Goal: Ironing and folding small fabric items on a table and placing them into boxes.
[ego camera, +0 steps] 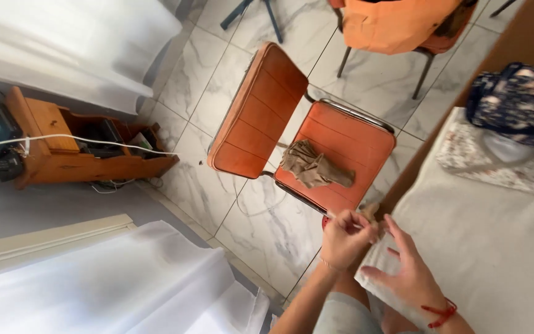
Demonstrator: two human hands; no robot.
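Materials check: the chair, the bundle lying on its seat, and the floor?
Chair: orange padded vinyl or leatherette by its sheen and stitched ribs, on a thin metal tube frame. Bundle: soft tan fabric, matte, crumpled in folds. Floor: glossy white tiles with grey marble-like veins and grout lines; stone or ceramic, unclear.

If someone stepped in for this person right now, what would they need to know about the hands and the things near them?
Left hand: fingers pinched shut on a small tan cloth piece, held by the chair's front edge.
Right hand: open, fingers spread, resting on the white cloth covering the table.
A crumpled tan cloth lies on the seat of the orange chair, apart from both hands.
What the pinched piece is exactly is too small to tell.
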